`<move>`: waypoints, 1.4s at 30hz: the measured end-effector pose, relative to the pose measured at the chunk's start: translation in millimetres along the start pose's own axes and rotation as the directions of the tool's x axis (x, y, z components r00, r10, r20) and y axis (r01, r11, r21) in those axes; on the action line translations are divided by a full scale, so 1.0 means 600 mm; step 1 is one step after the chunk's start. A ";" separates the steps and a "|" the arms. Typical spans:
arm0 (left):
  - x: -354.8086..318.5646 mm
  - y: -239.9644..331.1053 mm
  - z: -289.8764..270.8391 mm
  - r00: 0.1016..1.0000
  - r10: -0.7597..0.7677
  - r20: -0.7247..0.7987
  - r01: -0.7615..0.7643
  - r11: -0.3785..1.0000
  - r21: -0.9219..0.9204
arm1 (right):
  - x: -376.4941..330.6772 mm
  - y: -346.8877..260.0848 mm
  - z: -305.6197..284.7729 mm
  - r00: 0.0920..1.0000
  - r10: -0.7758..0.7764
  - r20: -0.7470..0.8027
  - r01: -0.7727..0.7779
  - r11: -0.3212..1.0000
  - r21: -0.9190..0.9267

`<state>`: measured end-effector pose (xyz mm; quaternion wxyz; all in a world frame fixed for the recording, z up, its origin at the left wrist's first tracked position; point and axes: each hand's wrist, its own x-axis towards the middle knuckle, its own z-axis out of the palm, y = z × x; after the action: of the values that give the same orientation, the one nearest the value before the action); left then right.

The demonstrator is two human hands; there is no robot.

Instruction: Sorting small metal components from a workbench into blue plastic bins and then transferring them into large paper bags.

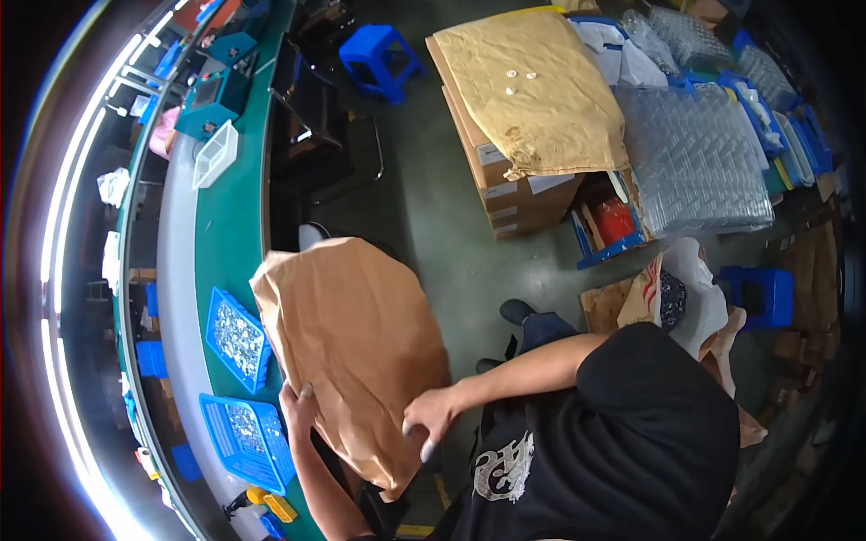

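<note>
We are on a factory assembly or packing floor. Along the left of the frame runs a long green bench (236, 207) lit by bright strip lamps (68, 207), carrying blue mesh baskets (238, 336) of small parts and a clear plastic bin (216, 154). At upper right we see stacked cardboard cartons (514, 194), sheets of clear blister trays (690, 162), blue plastic stools (382, 56) and a bare concrete floor (433, 225).

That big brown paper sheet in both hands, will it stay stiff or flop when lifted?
Probably floppy: the brown paper sheet is creased and bends between the left hand and right hand. Likely light, since fingers alone hold its edges. It may tear if tugged.
</note>
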<state>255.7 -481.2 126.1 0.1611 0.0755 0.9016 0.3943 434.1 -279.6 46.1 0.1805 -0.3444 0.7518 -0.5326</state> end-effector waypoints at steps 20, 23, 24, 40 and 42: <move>-0.456 -0.062 0.011 0.805 -0.304 -0.510 0.242 0.952 -0.185 | 0.136 0.146 -0.294 0.853 0.432 0.291 -0.517 0.630 0.580; -0.486 -0.123 0.032 0.727 -0.426 -0.538 0.267 0.898 -0.350 | 0.123 0.122 -0.303 0.773 0.535 0.341 -0.620 0.525 0.583; -0.496 -0.153 0.040 0.730 -0.417 -0.541 0.225 0.895 -0.386 | 0.116 0.151 -0.302 0.761 0.544 0.354 -0.630 0.488 0.605; -0.547 -0.326 0.053 0.616 -0.648 -0.448 0.245 0.698 -0.673 | 0.258 0.242 -0.211 0.800 0.412 0.436 -0.371 0.911 -0.180; -0.543 -0.317 0.047 0.557 -0.694 -0.457 0.252 0.665 -0.703 | 0.298 0.252 -0.210 0.774 0.399 0.492 -0.309 0.916 -0.257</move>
<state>569.1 -676.4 43.6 -0.0699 -0.3887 0.7158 0.5758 179.9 -291.5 -30.4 0.4512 -0.3441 0.7633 -0.3089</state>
